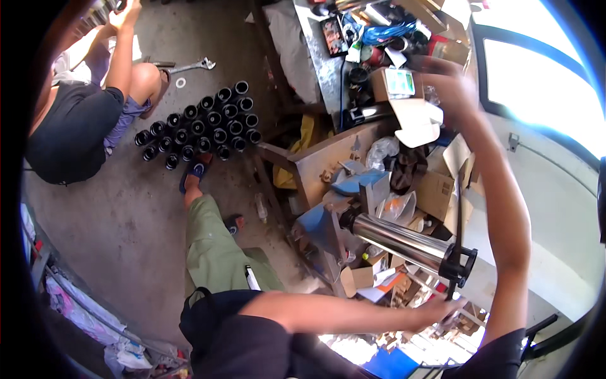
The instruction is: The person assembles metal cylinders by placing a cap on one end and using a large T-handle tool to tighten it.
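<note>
A shiny chrome cylinder lies aslant, its far end at a blue vise. On its near end sits a black end fitting, and a long dark bar crosses it. My left hand is at the bar's lower end; motion smears its fingers, so their hold is unclear. Higher up, off the bar, my right hand is strongly blurred beside an open carton on the cluttered bench. Whether it holds anything cannot be seen.
Several black tubes stand grouped on the floor near my foot. Beyond them lies an adjustable wrench. Another person crouches at the upper left. Opened cardboard boxes and plastic bags crowd around the vise; a wall with windows rises at right.
</note>
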`<move>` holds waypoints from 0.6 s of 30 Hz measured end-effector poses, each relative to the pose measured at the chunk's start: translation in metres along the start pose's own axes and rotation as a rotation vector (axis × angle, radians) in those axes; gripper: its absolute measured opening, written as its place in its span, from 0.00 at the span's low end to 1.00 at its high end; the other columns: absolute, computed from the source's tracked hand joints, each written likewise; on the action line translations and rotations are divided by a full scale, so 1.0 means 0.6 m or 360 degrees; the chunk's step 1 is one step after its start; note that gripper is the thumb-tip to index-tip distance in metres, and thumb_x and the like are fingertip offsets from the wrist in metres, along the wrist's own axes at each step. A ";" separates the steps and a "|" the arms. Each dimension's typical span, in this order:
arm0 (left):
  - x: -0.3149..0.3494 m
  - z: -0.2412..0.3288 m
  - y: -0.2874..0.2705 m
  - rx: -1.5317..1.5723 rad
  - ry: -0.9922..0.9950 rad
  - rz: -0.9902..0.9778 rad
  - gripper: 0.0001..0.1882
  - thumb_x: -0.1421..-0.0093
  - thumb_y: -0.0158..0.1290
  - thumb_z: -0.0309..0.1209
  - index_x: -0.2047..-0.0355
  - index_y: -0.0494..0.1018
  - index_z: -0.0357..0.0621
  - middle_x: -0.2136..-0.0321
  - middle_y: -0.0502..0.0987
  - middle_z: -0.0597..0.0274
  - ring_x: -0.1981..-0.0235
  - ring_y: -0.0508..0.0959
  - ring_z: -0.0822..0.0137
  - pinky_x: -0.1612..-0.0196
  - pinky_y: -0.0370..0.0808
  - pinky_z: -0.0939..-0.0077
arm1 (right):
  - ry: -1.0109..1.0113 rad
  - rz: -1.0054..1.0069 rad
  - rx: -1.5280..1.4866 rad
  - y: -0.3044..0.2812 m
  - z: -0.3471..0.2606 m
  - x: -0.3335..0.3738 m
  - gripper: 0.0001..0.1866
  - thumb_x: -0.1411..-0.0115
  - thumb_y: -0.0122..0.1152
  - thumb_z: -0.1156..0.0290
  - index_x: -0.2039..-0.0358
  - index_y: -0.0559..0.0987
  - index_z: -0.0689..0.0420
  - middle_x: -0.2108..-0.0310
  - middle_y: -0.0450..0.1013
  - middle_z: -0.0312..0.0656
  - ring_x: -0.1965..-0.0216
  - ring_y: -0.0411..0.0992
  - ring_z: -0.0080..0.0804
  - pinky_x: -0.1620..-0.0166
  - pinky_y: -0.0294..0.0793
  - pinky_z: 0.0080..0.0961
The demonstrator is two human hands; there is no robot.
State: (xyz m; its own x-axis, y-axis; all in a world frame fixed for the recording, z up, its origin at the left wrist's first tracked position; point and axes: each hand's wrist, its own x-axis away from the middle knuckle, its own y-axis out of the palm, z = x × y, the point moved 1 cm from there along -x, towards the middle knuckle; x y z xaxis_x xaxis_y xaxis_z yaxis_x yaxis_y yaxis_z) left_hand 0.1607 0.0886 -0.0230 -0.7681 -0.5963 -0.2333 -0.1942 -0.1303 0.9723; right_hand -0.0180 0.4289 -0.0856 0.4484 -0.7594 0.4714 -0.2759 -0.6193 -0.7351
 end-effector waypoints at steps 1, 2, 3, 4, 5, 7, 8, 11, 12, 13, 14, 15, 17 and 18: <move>0.084 0.013 0.012 0.0062 -0.0153 0.0073 0.22 0.31 0.48 0.53 0.71 0.70 0.48 0.77 0.66 0.71 0.76 0.64 0.75 0.72 0.64 0.75 | 0.0188 0.0285 -0.0144 -0.117 0.114 0.042 0.14 0.48 0.61 0.65 0.59 0.82 0.50 0.72 0.78 0.37 0.75 0.75 0.27 0.70 0.76 0.28; 0.176 0.118 0.009 -0.0195 -0.0591 0.0215 0.17 0.31 0.49 0.48 0.67 0.71 0.48 0.77 0.67 0.70 0.77 0.66 0.76 0.76 0.64 0.76 | 0.0423 0.0491 -0.0289 -0.202 0.243 0.110 0.13 0.46 0.61 0.63 0.61 0.82 0.50 0.74 0.77 0.37 0.77 0.73 0.27 0.73 0.73 0.27; 0.239 0.194 0.000 -0.0230 -0.0711 0.0105 0.14 0.32 0.51 0.44 0.65 0.73 0.46 0.76 0.69 0.69 0.79 0.68 0.77 0.79 0.65 0.79 | 0.0638 0.0739 -0.0463 -0.275 0.352 0.251 0.12 0.44 0.60 0.60 0.63 0.81 0.51 0.76 0.76 0.36 0.80 0.71 0.26 0.77 0.71 0.27; 0.265 0.279 0.012 -0.0342 -0.0785 0.0399 0.13 0.32 0.51 0.40 0.67 0.74 0.44 0.76 0.70 0.70 0.83 0.66 0.78 0.84 0.62 0.79 | 0.0780 0.0816 -0.0655 -0.284 0.443 0.330 0.12 0.43 0.59 0.58 0.65 0.81 0.52 0.78 0.75 0.36 0.83 0.69 0.25 0.80 0.69 0.26; 0.263 0.346 0.015 -0.0421 -0.0798 0.0305 0.13 0.32 0.50 0.37 0.69 0.74 0.41 0.76 0.70 0.69 0.85 0.65 0.77 0.86 0.62 0.79 | 0.0930 0.0956 -0.0808 -0.274 0.511 0.447 0.14 0.41 0.59 0.55 0.67 0.80 0.52 0.80 0.74 0.36 0.86 0.67 0.24 0.83 0.67 0.26; 0.231 0.410 0.049 -0.0761 -0.0945 0.0272 0.09 0.36 0.53 0.32 0.68 0.76 0.38 0.76 0.73 0.67 0.83 0.69 0.77 0.86 0.62 0.79 | 0.1098 0.1159 -0.0945 -0.178 0.576 0.589 0.14 0.41 0.60 0.56 0.68 0.81 0.53 0.81 0.72 0.35 0.86 0.66 0.23 0.84 0.65 0.25; 0.224 0.426 0.062 -0.1003 -0.0915 0.0346 0.08 0.39 0.56 0.31 0.68 0.77 0.38 0.76 0.73 0.67 0.82 0.70 0.77 0.86 0.61 0.79 | 0.1150 0.1206 -0.0945 -0.122 0.573 0.604 0.12 0.42 0.61 0.58 0.68 0.81 0.53 0.80 0.72 0.33 0.84 0.67 0.24 0.82 0.66 0.25; 0.203 0.472 0.106 -0.1718 -0.1093 0.0515 0.14 0.39 0.55 0.32 0.60 0.77 0.31 0.79 0.69 0.69 0.82 0.66 0.77 0.83 0.63 0.78 | 0.1110 0.1428 -0.0874 -0.100 0.587 0.658 0.15 0.43 0.62 0.57 0.65 0.82 0.57 0.79 0.71 0.32 0.82 0.65 0.23 0.79 0.65 0.27; 0.195 0.458 0.126 -0.2108 -0.1156 0.0433 0.15 0.38 0.54 0.33 0.58 0.77 0.31 0.79 0.68 0.70 0.81 0.67 0.76 0.81 0.64 0.77 | 0.0458 0.1578 -0.0195 -0.109 0.633 0.680 0.20 0.39 0.59 0.56 0.58 0.82 0.62 0.76 0.74 0.35 0.76 0.70 0.25 0.71 0.71 0.28; 0.190 0.443 0.134 -0.2809 -0.1072 0.0556 0.11 0.46 0.55 0.30 0.68 0.77 0.33 0.74 0.78 0.54 0.77 0.78 0.68 0.79 0.71 0.69 | 0.0631 0.1276 0.0036 -0.136 0.584 0.646 0.23 0.33 0.56 0.58 0.48 0.79 0.65 0.64 0.80 0.42 0.63 0.75 0.25 0.58 0.74 0.26; 0.187 0.419 0.116 -0.3599 -0.0708 0.0483 0.14 0.48 0.54 0.32 0.65 0.78 0.34 0.68 0.82 0.46 0.70 0.84 0.62 0.72 0.77 0.67 | 0.0785 0.1247 0.0079 -0.142 0.534 0.630 0.24 0.32 0.54 0.55 0.48 0.79 0.64 0.62 0.80 0.47 0.57 0.75 0.28 0.50 0.72 0.28; 0.191 0.368 0.150 -0.4201 -0.0463 0.0699 0.13 0.46 0.53 0.32 0.64 0.79 0.38 0.66 0.83 0.45 0.65 0.85 0.56 0.66 0.80 0.66 | 0.0554 0.1433 0.0303 -0.126 0.552 0.643 0.24 0.31 0.51 0.53 0.52 0.80 0.63 0.63 0.80 0.49 0.58 0.76 0.33 0.50 0.71 0.29; 0.181 0.330 0.124 -0.4750 -0.0101 0.1506 0.10 0.43 0.53 0.33 0.66 0.79 0.42 0.68 0.83 0.50 0.67 0.85 0.55 0.66 0.81 0.63 | 0.0442 0.1259 -0.0066 -0.110 0.528 0.615 0.25 0.29 0.45 0.50 0.61 0.84 0.57 0.62 0.80 0.50 0.57 0.78 0.45 0.51 0.72 0.34; 0.179 0.325 0.123 -0.4871 0.0047 0.1596 0.09 0.42 0.53 0.35 0.67 0.78 0.44 0.69 0.83 0.51 0.69 0.85 0.54 0.68 0.81 0.61 | 0.0387 0.1339 0.0210 -0.087 0.527 0.613 0.23 0.28 0.42 0.54 0.60 0.82 0.55 0.62 0.80 0.49 0.58 0.77 0.47 0.52 0.73 0.37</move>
State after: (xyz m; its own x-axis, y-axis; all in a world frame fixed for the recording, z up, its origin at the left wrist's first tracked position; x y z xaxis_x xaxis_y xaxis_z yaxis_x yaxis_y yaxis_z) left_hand -0.0553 0.1695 0.0205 -0.2511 -0.9427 -0.2197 0.1387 0.1896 -0.9720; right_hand 0.4300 0.2449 -0.0275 -0.0563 -0.9837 -0.1710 -0.3260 0.1800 -0.9281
